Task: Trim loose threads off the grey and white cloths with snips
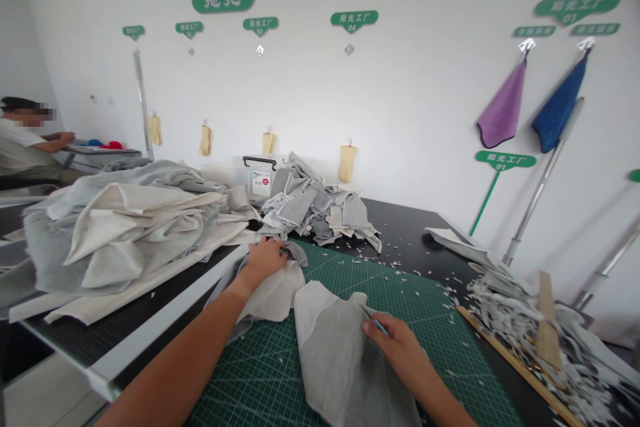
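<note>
My left hand point(267, 259) reaches forward, its fingers curled over the edge of a grey and off-white fabric piece point(273, 297) at the mat's far left. In my right hand point(397, 340) is a slim tool with a blue handle and a narrow pointed metal tip point(369, 313); its exact kind is hard to make out. The tip lies over a second grey fabric piece point(340, 353) with a paler corner, spread on the green cutting mat point(440, 327). Part of that cloth is hidden under my right hand and forearm.
A large fabric heap point(145, 227) covers the left of the table. Behind the mat lies a pile of cut pieces point(315, 200) beside a clear box point(260, 180). Scraps point(515, 320) and wooden strips point(547, 320) lie at right. A person point(25, 140) sits far left.
</note>
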Demonstrator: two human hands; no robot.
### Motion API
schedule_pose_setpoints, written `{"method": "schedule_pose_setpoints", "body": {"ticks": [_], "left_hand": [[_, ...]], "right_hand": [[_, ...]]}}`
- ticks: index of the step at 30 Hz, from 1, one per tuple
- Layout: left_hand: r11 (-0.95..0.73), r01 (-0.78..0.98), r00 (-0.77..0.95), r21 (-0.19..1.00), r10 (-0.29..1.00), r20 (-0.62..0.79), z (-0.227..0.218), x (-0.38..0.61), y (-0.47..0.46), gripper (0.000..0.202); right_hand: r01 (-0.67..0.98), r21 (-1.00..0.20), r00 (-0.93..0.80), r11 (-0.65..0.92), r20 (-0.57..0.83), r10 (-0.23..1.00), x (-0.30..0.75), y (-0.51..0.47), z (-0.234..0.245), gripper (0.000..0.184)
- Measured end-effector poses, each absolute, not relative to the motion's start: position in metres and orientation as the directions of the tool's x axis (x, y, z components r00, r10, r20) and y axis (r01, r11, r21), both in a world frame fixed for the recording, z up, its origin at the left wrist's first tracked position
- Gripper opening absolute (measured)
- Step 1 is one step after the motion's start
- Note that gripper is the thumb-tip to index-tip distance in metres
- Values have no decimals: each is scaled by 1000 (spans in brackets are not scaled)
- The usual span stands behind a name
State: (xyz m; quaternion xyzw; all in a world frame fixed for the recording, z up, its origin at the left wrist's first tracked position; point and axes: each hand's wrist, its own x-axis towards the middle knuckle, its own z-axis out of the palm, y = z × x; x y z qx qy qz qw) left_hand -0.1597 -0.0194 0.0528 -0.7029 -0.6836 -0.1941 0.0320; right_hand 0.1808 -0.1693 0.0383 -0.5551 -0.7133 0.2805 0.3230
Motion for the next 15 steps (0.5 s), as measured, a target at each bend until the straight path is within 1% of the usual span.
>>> {"method": "schedule_pose_setpoints", "body": {"ticks": [3, 6, 8, 9, 11, 12, 13, 15], "left_hand": [[-229, 932, 133, 282, 938, 321, 50, -129, -29, 30], [-415, 830, 320, 374, 902, 289, 48, -101, -38, 29], [-478, 755, 405, 448, 878, 255, 50, -90, -39, 34], [-484, 732, 416, 480, 875, 249, 51, -89, -38, 37], [-447, 748, 357, 491, 894, 270, 54, -97, -32, 43], [-400, 793, 285, 459, 910, 301, 55, -105, -27, 44], [-333, 851, 196, 405, 919, 343, 55, -117, -21, 45], [-136, 956, 9, 261, 899, 438, 50, -147, -9, 44]], "right_hand": [[611, -764, -142, 207, 152, 978, 184, -167, 36, 35], [597, -785, -102, 167, 132, 986, 189, -164, 33, 35], [587, -795, -91, 151, 121, 989, 193, -162, 32, 36], [584, -798, -92, 151, 120, 989, 194, -162, 31, 36], [579, -800, -97, 157, 124, 988, 195, -161, 29, 36], [577, -801, -99, 158, 124, 987, 195, -160, 29, 36], [573, -804, -102, 160, 124, 987, 195, -160, 28, 36], [564, -809, -110, 165, 124, 986, 194, -160, 28, 36]]}}
